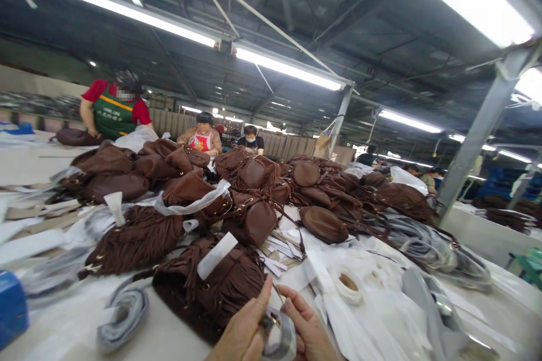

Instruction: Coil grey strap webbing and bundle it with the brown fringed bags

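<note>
At the bottom, my left hand (243, 330) and my right hand (309, 330) come close together, fingers closed around a looped pale grey strap (287, 334). A dark metal fitting shows inside the loop, partly hidden by my fingers. The thumb and finger of my right hand pinch near a thin dark strip that I cannot make out clearly. Just beyond my left hand lies a dark brown fringed bag (186, 276), on its side, with a white strip (217, 255) across its fringe. A coil of grey wrapped strap (122, 316) rests left of that bag.
Many brown bags (249, 223) are heaped across the table. A white roll of tape (348, 285) and white sheets lie at right, with grey coils (427, 242) behind. A blue box (12, 309) stands at left. Several people work beyond, one in a green apron (112, 115).
</note>
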Available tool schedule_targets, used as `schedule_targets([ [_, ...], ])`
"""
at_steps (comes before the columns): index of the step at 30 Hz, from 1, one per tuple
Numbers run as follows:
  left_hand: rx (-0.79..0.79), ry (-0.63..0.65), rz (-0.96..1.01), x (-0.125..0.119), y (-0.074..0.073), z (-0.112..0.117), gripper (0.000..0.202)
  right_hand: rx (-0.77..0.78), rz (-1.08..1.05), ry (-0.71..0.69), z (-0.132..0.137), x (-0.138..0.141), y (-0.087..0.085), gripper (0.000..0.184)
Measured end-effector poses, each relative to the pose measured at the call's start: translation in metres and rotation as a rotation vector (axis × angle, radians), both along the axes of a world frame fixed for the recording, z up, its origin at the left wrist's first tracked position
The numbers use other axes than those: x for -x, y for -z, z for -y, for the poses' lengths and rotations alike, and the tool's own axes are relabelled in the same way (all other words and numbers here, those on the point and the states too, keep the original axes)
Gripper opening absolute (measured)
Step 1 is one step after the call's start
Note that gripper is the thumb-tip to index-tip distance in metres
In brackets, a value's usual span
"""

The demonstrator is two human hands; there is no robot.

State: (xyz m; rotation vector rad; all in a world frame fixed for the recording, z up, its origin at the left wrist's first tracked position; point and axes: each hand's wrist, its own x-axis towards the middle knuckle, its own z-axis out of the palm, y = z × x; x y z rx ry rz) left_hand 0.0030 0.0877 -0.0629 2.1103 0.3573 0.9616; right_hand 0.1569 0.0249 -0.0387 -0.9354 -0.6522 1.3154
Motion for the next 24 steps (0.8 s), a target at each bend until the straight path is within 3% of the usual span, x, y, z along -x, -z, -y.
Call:
schedule_targets([
  [5,0.083,-0.001,-0.009,-0.004,0.005,-0.005,0.070,-0.019,-0.043,0.011,-0.010,0.000,0.008,0.061],
  [9,0.033,0.014,0.059,0.001,0.001,-0.006,0.066,-0.050,-0.081,0.008,-0.007,0.001,0.004,0.057],
  [14,0.068,0.002,0.054,0.010,-0.027,0.009,0.046,-0.138,-0.101,-0.057,0.002,-0.001,-0.005,0.039],
  [18,0.113,-0.014,0.002,0.017,-0.052,0.024,0.039,-0.126,-0.021,-0.127,0.004,0.000,-0.006,0.041],
  [21,0.138,-0.025,-0.043,0.019,-0.064,0.030,0.034,-0.062,0.113,-0.121,0.002,0.001,-0.013,0.046],
  [24,0.203,-0.047,-0.061,0.018,-0.071,0.032,0.031,-0.048,0.376,-0.053,-0.008,-0.007,-0.025,0.046],
])
